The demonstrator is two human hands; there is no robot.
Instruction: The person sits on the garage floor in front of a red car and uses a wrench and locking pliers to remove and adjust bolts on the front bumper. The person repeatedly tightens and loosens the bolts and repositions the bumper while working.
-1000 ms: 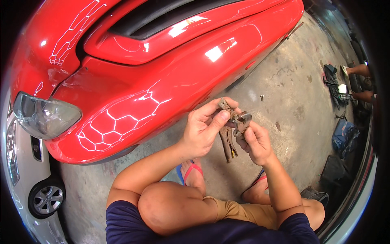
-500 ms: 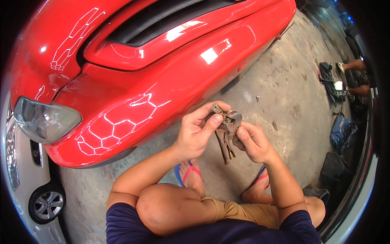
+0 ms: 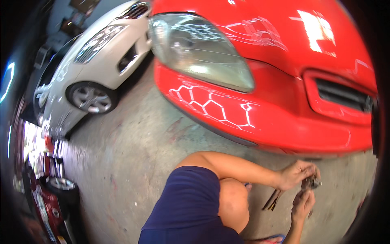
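My left hand (image 3: 298, 175) reaches across to the right and is closed on a small worn metal piece, mostly hidden by the fingers. Just below it, my right hand (image 3: 304, 202) is closed round an adjustable wrench (image 3: 313, 182), whose head meets the metal piece between the two hands. Blur and the fingers hide exactly how they touch. Below my left wrist are long brown strips (image 3: 271, 200) with yellow bits at one end, seemingly on the floor.
A red car's bumper (image 3: 280, 126) and cloudy headlight (image 3: 203, 53) stand close in front. A white car (image 3: 109, 53) is parked at the far left, with a dark red vehicle (image 3: 50, 195) nearer. Stained concrete floor (image 3: 134, 162) lies between them. My sandalled foot (image 3: 272, 239) shows at the lower edge.
The view has swung left, so my hands now appear at the lower right and the white car shows more fully. Both hands still hold the wrench and metal piece together.
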